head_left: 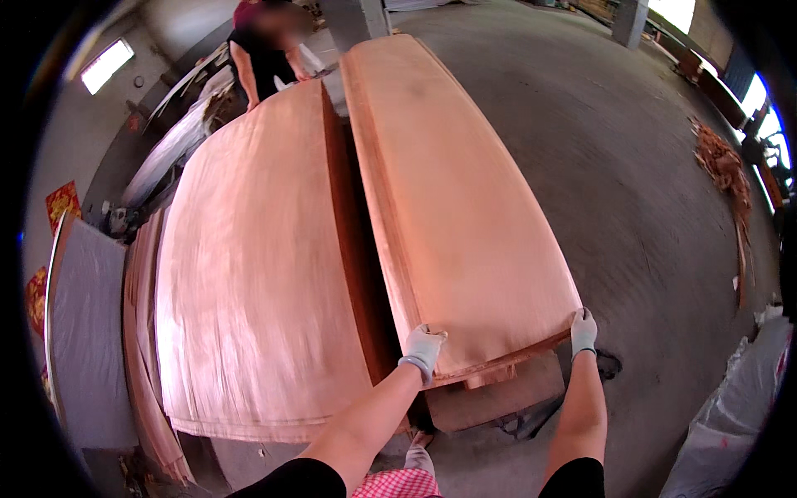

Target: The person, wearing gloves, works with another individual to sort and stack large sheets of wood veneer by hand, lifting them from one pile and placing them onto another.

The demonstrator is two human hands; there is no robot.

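Workshop floor (631, 166) was bare grey concrete, wide and dusty, with daylight at the far windows. Far left: a grey flat panel (83, 332) leaned at the edge, next to thin veneer strips on edge. Next right, a big stack of reddish veneer sheets (257, 274) sat higher, its dark side wall facing a narrow gap. A co-worker (261, 50) stood at its far end, likely handling the same sheets from that side.

Across the gap, the narrower veneer pile (448, 207) ran away from the camera, resting on a low block so its near end overhung. Left hand (422, 350), in a pale work glove, was clamped over the near left corner of the top sheets, fingers curled onto the face. Right hand (584, 332), gloved too, pinched the near right corner, fingers on top, thumb hidden. Both hands sat at opposite corners, probably to keep the floppy sheets level; the pile's bulk lay beyond and between the hands.

Further right: wood scrap heap (726, 166) on the floor, and a white sack (730, 423) at the lower right edge.
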